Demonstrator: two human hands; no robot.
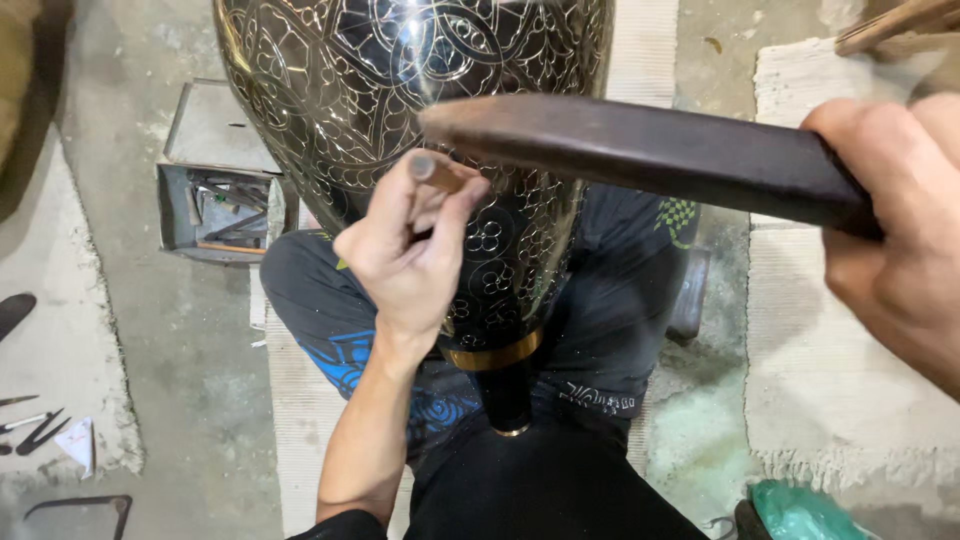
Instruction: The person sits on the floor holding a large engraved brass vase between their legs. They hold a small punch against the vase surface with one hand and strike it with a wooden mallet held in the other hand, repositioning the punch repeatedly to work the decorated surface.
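A large black metal vase [380, 90] with fine engraved floral lines lies across my lap, its gold-banded neck [495, 352] pointing toward me. My left hand [405, 255] pinches a short metal chisel [432, 168] between thumb and fingers, its tip against the vase's surface. My right hand [895, 215] grips the dark wooden handle of a hammer [640, 150], which reaches left so that its end hovers just above the chisel's head.
An open metal toolbox [215, 205] with several small tools stands on the concrete floor at the left. Scissors and loose tools [35, 430] lie at the far left. A pale woven mat [820, 330] is at the right, a green bag [800, 512] at the bottom right.
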